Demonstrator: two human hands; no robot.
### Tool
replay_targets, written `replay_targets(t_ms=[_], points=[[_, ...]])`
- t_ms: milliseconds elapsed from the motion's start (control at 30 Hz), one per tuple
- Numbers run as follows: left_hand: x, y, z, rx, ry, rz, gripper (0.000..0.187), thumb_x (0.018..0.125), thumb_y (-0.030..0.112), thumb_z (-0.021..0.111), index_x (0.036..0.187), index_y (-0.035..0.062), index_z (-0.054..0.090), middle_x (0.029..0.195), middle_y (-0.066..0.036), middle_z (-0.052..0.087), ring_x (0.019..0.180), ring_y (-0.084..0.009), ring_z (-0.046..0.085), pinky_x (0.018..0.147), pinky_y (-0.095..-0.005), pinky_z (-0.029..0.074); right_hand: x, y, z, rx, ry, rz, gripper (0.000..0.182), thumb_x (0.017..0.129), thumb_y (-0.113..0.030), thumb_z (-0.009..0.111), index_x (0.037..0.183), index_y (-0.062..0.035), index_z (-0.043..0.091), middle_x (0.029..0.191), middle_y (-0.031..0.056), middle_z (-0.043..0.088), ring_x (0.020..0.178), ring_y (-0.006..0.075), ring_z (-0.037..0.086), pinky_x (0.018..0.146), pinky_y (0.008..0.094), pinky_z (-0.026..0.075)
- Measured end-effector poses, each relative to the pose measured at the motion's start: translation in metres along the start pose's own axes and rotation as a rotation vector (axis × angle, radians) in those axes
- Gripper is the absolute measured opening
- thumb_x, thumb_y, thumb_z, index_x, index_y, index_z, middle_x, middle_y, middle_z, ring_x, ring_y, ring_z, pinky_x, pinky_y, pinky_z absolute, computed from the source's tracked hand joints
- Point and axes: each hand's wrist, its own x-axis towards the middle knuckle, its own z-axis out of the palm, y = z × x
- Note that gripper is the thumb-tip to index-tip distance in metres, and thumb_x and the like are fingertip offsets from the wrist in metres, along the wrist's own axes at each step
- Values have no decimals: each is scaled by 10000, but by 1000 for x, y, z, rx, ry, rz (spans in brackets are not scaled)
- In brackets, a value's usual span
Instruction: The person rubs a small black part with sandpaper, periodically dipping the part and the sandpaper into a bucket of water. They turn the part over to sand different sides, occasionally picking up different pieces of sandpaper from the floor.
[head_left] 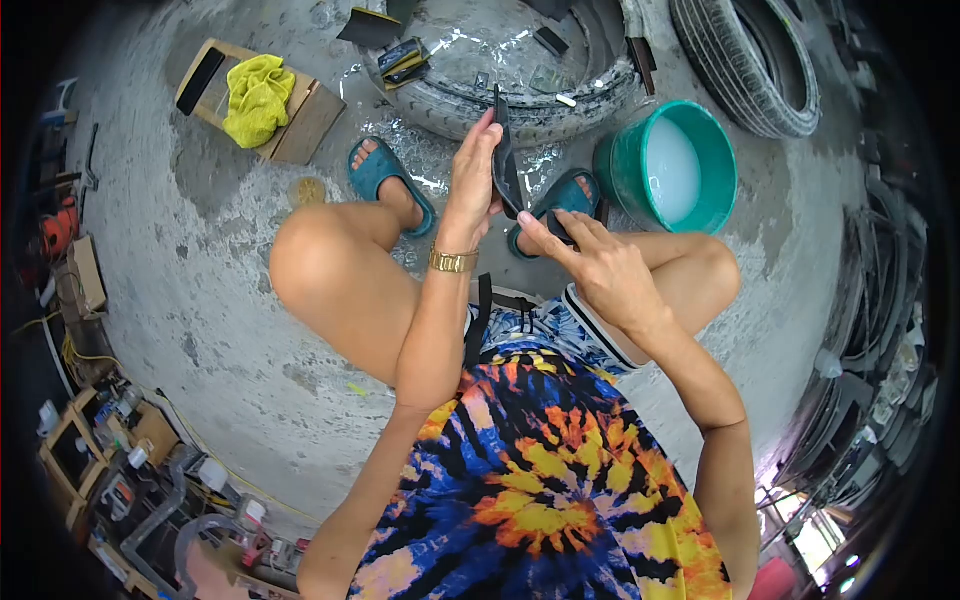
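My left hand point(470, 180), with a gold watch on its wrist, is closed on a thin, dark, curved panel point(507, 165). The panel stands nearly on edge, its long side running away from me. My right hand point(608, 270) is at the panel's near end, its index fingertip right at the lower corner. Under the fingers of that hand is a small dark pad point(562, 228), mostly hidden by them. Below the panel, my sandalled feet rest on the wet concrete.
A green bucket point(612, 175) of cloudy water stands by my right foot. Ahead lies a wet tire point(450, 112) with dark pieces on its rim; another tire point(715, 60) lies to the right. On a wooden stool point(312, 125) at left is a yellow cloth point(258, 98).
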Motion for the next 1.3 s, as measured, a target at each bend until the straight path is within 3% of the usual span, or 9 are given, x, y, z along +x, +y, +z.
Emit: replay_targets(t_ms=[267, 400, 467, 700, 867, 967, 1000, 1133, 1300], points=[[-4, 2, -2, -38, -52, 22, 525, 970, 324, 504, 1415, 63, 402, 668, 52, 515, 374, -16, 386, 284, -199, 226, -12, -7, -4, 51, -69, 16, 790, 745, 40, 536, 1459, -243, 354, 1141, 192, 576, 1064, 330, 595, 734, 398, 562], [-4, 7, -5, -18, -57, 65, 537, 973, 319, 489, 1428, 55, 380, 680, 56, 525, 397, -7, 391, 309, -188, 249, -23, -1, 2, 248, -33, 203, 708, 761, 41, 548, 1417, -175, 392, 992, 183, 620, 890, 365, 621, 690, 465, 520], [-2, 4, -12, -19, -119, 127, 588, 967, 378, 466, 1458, 84, 333, 836, -3, 576, 586, -31, 541, 406, -186, 399, -28, 5, 10, 331, -52, 351, 666, 775, 37, 549, 1400, -143, 403, 926, 185, 630, 825, 386, 620, 681, 485, 501], [7, -6, -22, -67, -212, 280, 695, 953, 425, 474, 1497, 86, 208, 923, -77, 585, 672, -123, 582, 527, -232, 492, -10, 17, 12, 599, 85, 487, 437, 850, 96, 449, 1267, -14, 519, 1101, 211, 645, 905, 332, 663, 769, 351, 525], [18, -32, -23, -275, -81, -30, 445, 930, 469, 479, 1132, 78, 550, 794, -36, 599, 568, -113, 569, 464, -246, 452, 47, 38, 45, 576, 380, 311, 438, 832, 110, 459, 1253, 18, 533, 1281, 230, 557, 1122, 352, 591, 929, 341, 484], [27, -43, -20, -293, 76, -78, 357, 929, 459, 479, 917, 115, 575, 732, -7, 590, 496, -112, 537, 437, -239, 419, 73, 25, 63, 427, 368, 251, 471, 818, 84, 434, 1283, 44, 501, 1336, 260, 494, 1266, 386, 464, 1050, 418, 384], [31, -48, -24, -362, 118, -111, 420, 949, 380, 474, 1144, 26, 588, 1040, -41, 623, 913, -133, 598, 826, -268, 475, 65, 16, 76, 350, 281, 179, 486, 809, 77, 434, 1293, 64, 481, 1344, 272, 480, 1279, 394, 447, 1068, 425, 362], [54, -86, -40, -166, 130, 20, 510, 969, 302, 428, 1366, -17, 450, 1162, -61, 602, 1003, -119, 561, 891, -264, 438, 63, 8, 98, 267, 118, 129, 523, 800, 43, 442, 1320, 98, 426, 1378, 290, 431, 1302, 405, 413, 1085, 429, 349], [45, -63, -35, -238, 75, 18, 503, 976, 291, 405, 1385, -1, 417, 1213, -78, 578, 1051, -152, 568, 931, -294, 436, 80, 17, 95, 292, 101, 127, 528, 798, 30, 450, 1322, 96, 437, 1355, 287, 456, 1302, 412, 408, 1065, 421, 377]])
